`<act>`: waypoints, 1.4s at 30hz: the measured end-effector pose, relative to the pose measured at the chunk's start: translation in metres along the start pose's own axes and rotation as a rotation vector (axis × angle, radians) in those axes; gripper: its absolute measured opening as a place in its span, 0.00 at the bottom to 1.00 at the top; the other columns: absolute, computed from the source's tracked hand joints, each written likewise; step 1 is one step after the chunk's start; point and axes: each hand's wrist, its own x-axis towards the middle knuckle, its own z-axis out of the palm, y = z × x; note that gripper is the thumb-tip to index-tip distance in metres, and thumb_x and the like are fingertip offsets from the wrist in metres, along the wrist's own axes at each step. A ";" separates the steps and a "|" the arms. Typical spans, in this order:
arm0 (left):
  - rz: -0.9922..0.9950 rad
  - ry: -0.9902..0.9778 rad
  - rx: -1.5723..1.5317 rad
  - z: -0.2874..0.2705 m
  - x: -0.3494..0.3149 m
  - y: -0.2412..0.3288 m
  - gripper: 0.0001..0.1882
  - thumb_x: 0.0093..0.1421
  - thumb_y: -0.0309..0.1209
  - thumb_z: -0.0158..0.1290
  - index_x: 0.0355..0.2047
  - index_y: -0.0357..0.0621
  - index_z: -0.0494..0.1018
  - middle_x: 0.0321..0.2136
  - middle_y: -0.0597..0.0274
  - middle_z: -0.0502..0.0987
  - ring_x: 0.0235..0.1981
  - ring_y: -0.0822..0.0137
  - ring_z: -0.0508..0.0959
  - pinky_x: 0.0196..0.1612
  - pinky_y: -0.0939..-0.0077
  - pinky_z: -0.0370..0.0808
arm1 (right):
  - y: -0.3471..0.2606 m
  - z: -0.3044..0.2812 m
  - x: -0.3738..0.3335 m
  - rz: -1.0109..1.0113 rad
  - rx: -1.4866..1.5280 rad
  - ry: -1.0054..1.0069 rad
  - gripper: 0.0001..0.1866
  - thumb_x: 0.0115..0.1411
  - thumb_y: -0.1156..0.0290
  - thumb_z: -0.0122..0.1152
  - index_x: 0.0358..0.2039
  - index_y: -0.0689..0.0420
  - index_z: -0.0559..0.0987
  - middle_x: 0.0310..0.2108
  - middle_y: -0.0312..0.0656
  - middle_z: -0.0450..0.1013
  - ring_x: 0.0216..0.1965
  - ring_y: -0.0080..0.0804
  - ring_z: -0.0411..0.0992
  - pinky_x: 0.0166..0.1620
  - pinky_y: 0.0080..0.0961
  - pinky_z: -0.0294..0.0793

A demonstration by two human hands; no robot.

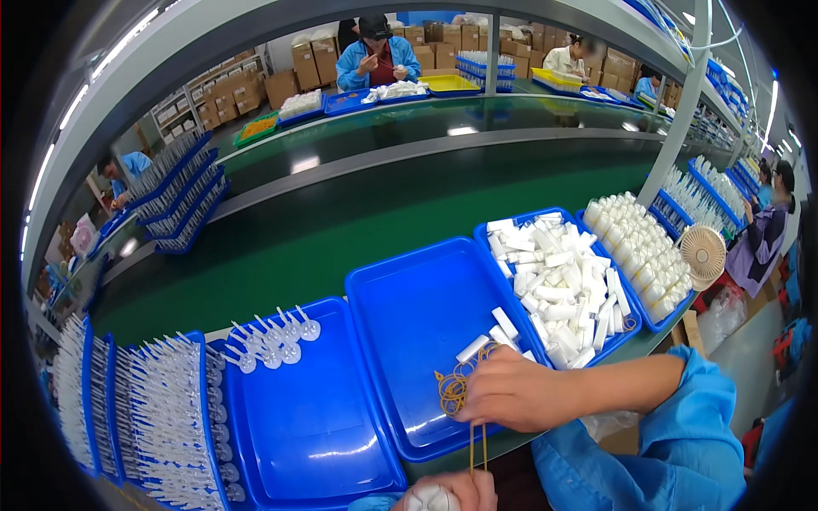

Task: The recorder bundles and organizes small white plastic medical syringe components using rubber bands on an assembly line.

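Right hand (514, 395) pinching a taut yellow band (472, 445), near loose bands (452, 389); left hand (469, 489) — holding a white bundle (432, 499)

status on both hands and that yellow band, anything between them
Right hand gripping taut yellow band; left hand holding white rounded piece; nothing else visible between.

A round beige fan (703, 257) faces in at right, a yellow tray (449, 83) sits beyond the green belt (264, 264), with cardboard boxes (305, 66) stacked behind.
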 end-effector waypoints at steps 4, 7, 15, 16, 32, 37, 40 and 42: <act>0.046 0.204 0.482 -0.007 -0.009 -0.010 0.27 0.43 0.19 0.60 0.42 0.42 0.60 0.25 0.58 0.67 0.22 0.68 0.70 0.25 0.81 0.68 | -0.013 -0.013 -0.023 0.629 1.060 0.323 0.08 0.62 0.68 0.43 0.30 0.58 0.69 0.26 0.37 0.69 0.36 0.32 0.67 0.40 0.34 0.62; -0.013 0.590 1.035 0.005 0.005 -0.021 0.50 0.45 0.17 0.58 0.61 0.43 0.35 0.25 0.61 0.66 0.29 0.73 0.69 0.32 0.81 0.68 | -0.014 -0.026 -0.036 0.474 1.851 0.308 0.13 0.64 0.66 0.36 0.26 0.58 0.66 0.22 0.37 0.66 0.23 0.30 0.65 0.38 0.34 0.64; -0.173 0.718 0.779 0.014 0.047 -0.013 0.58 0.45 0.15 0.55 0.61 0.52 0.21 0.26 0.60 0.68 0.27 0.72 0.70 0.32 0.80 0.69 | -0.055 -0.023 -0.046 -0.062 1.032 -0.296 0.12 0.50 0.70 0.53 0.35 0.63 0.71 0.23 0.44 0.67 0.23 0.37 0.67 0.30 0.30 0.66; -0.156 0.760 0.703 0.021 0.047 -0.009 0.59 0.44 0.15 0.55 0.61 0.53 0.21 0.25 0.60 0.68 0.26 0.71 0.70 0.32 0.80 0.69 | -0.055 -0.024 -0.048 -0.066 1.168 -0.311 0.09 0.45 0.73 0.58 0.29 0.60 0.73 0.27 0.43 0.69 0.26 0.37 0.69 0.34 0.31 0.68; -0.512 0.436 1.719 0.024 0.058 -0.057 0.44 0.42 0.28 0.60 0.55 0.28 0.47 0.40 0.43 0.68 0.43 0.47 0.71 0.57 0.54 0.53 | -0.048 -0.018 -0.090 0.379 0.403 0.302 0.13 0.43 0.70 0.61 0.31 0.58 0.74 0.25 0.41 0.69 0.28 0.38 0.70 0.33 0.31 0.69; -0.331 -0.056 1.780 0.025 0.053 -0.038 0.48 0.39 0.24 0.56 0.59 0.34 0.41 0.54 0.32 0.52 0.55 0.37 0.57 0.57 0.53 0.54 | -0.050 -0.030 -0.120 0.429 0.271 0.442 0.21 0.45 0.66 0.68 0.42 0.51 0.75 0.30 0.40 0.72 0.29 0.35 0.72 0.38 0.25 0.71; -0.317 0.195 2.079 0.034 0.071 0.001 0.39 0.41 0.23 0.52 0.56 0.34 0.53 0.55 0.36 0.54 0.55 0.39 0.56 0.57 0.53 0.54 | -0.044 -0.098 -0.181 0.747 -0.338 0.728 0.17 0.39 0.70 0.66 0.33 0.56 0.75 0.31 0.41 0.70 0.36 0.35 0.69 0.39 0.28 0.69; -0.328 0.332 2.209 0.018 0.071 0.031 0.31 0.44 0.21 0.51 0.52 0.34 0.61 0.49 0.41 0.62 0.52 0.44 0.62 0.55 0.59 0.57 | -0.022 -0.136 -0.238 0.819 -0.894 1.048 0.16 0.40 0.72 0.64 0.31 0.58 0.73 0.29 0.41 0.69 0.29 0.30 0.69 0.27 0.24 0.69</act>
